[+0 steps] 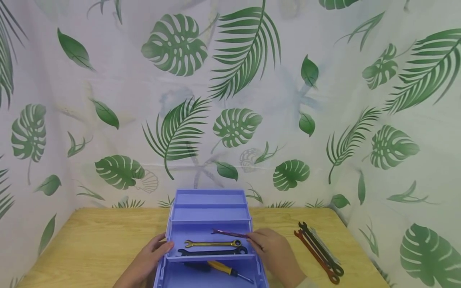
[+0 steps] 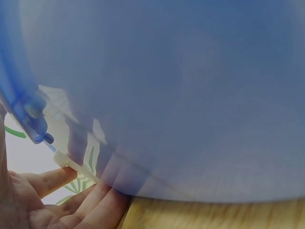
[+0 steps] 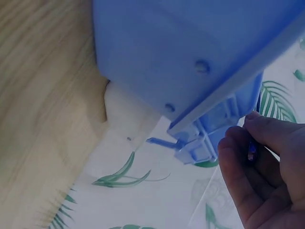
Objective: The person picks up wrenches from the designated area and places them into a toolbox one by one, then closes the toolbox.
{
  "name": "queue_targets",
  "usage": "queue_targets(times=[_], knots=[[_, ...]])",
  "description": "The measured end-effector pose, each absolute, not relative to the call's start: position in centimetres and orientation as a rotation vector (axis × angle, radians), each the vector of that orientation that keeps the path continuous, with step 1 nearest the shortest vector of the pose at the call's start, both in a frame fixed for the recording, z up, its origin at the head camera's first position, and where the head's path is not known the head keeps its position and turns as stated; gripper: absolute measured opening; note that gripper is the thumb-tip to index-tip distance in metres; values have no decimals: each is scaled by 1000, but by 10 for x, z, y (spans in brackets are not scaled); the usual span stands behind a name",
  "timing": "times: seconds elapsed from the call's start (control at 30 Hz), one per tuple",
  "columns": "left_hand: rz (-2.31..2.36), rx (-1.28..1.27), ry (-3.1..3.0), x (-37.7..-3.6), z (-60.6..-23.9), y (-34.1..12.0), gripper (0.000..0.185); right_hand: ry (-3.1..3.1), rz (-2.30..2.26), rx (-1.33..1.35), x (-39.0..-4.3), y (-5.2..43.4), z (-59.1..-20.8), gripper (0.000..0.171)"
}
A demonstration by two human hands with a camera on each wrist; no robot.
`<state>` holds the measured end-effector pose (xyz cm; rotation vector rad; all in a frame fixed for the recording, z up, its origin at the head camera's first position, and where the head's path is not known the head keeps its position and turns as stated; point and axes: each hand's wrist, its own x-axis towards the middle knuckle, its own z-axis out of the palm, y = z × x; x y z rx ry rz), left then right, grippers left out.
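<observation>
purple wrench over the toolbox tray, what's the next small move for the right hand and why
Probably lower the purple wrench into the tray and let go. The right hand pinches its end above the tray's rear part, where bare floor shows behind the gold wrench and black wrench lying side by side. The left hand rests on the toolbox's left edge, steadying it.

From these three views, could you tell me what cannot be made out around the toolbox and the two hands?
- Left wrist view: the toolbox wall fills the frame, blurred; its contents are hidden.
- Right wrist view: the right hand pinches something dark; the fingers hide most of it.
- Head view: the screwdriver handle's end is under the tray; the wrenches on the table overlap, count unclear.
- Head view: the left hand is cut off at the bottom edge.
</observation>
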<state>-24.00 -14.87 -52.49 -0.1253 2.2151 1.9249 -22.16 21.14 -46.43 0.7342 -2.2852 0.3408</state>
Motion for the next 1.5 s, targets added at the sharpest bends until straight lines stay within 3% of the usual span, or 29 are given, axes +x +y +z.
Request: queue_targets(times=[1.03,1.5], knots=[[1885,-110,2295,-237,-520,-147,78,-2465,288,1093,-239,175,-448,6],[1884,-127,2285,-237,-521,-148,78,-2598,338,1042,-247,171,-452,6]])
